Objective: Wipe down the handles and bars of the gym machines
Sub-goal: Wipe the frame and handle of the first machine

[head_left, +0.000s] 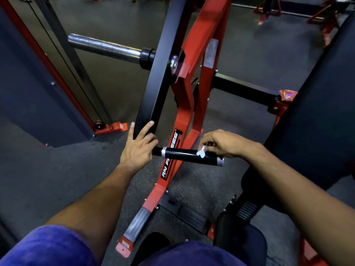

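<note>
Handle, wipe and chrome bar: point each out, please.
black handle (180, 153): head view, bare middle of the grip.
white wipe (201, 153): head view, the tuft below the right hand's fingers.
chrome bar (103, 47): head view, middle of the shiny sleeve.

A dark, speckled rubber floor (63, 169) carries everything. The red frame (172, 150) of a gym machine stands on it, its foot capped by a grey tread plate (136, 222). To the left, a dark blue panel (38, 93) with red edging meets the floor beside a small red base bracket (113, 127). More red frames (326, 25) stand on the floor far behind.
</note>
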`<control>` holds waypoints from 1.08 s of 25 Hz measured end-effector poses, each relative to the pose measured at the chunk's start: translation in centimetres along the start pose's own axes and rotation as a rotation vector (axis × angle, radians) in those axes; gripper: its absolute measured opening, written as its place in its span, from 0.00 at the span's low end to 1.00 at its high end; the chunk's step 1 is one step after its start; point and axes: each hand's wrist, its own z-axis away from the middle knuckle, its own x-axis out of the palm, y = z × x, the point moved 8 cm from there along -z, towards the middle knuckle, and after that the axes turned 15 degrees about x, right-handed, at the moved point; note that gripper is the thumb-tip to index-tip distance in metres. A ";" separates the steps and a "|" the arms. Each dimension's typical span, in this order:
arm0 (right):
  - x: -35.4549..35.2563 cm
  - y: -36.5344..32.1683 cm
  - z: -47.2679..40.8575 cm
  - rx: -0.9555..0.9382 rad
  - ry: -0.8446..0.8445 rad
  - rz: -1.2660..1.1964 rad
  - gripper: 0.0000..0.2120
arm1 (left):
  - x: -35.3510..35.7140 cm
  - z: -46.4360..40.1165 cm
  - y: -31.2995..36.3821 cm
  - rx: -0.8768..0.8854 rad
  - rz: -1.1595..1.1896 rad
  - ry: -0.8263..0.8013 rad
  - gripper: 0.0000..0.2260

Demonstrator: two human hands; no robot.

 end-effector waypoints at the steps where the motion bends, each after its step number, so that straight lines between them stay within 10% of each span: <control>1: -0.3 0.9 0.7 0.040 -0.013 -0.006 0.05 | 0.1 -0.1 0.1 -0.004 0.002 -0.015 0.15; 15: -0.3 3.4 4.2 0.276 0.215 -0.118 0.06 | 0.7 0.5 1.1 -0.096 -0.010 -0.144 0.20; 21: 5.1 9.0 5.1 0.440 0.105 -1.342 0.09 | 0.3 0.5 1.3 -0.093 0.005 -0.089 0.20; 27: 10.5 7.8 5.9 0.506 0.234 -1.852 0.08 | 0.7 0.6 1.2 -0.092 0.002 -0.092 0.20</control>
